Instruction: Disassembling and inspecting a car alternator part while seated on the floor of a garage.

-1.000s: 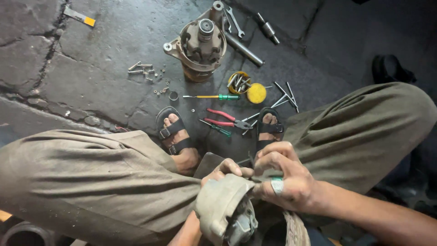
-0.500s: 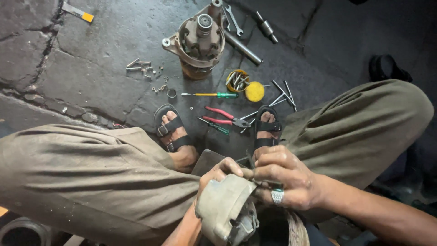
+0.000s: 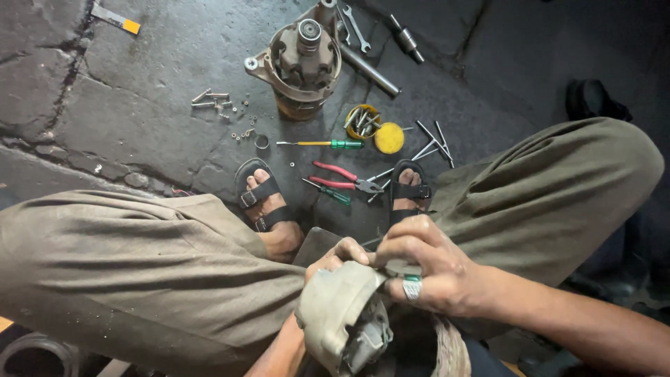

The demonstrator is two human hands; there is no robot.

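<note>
1. Seen from above, low over a cracked stone floor [image 3: 139,105], between two knees in olive trousers [image 3: 125,272].
2. Left hand [image 3: 336,257] closed around a metal part [image 3: 366,338] wrapped in a dirty grey rag [image 3: 335,307], held in the lap just above the feet.
3. Right hand [image 3: 426,269], ring on one finger, fingers clenched on the rag's upper edge, touching the left hand.
4. Feet in black sandals [image 3: 262,202] planted on the floor, a dark flat plate [image 3: 317,244] between them.
5. Red-handled pliers [image 3: 342,178] and a green-handled screwdriver [image 3: 328,144] lying just ahead of the toes.
6. A small yellow tin [image 3: 363,122] of bits beside its round yellow lid [image 3: 389,137], loose rods fanned out to the right.
7. Farther off, a round motor housing [image 3: 300,63] standing upright, wrenches [image 3: 356,28] behind it, screws [image 3: 216,101] scattered to its left.
</note>
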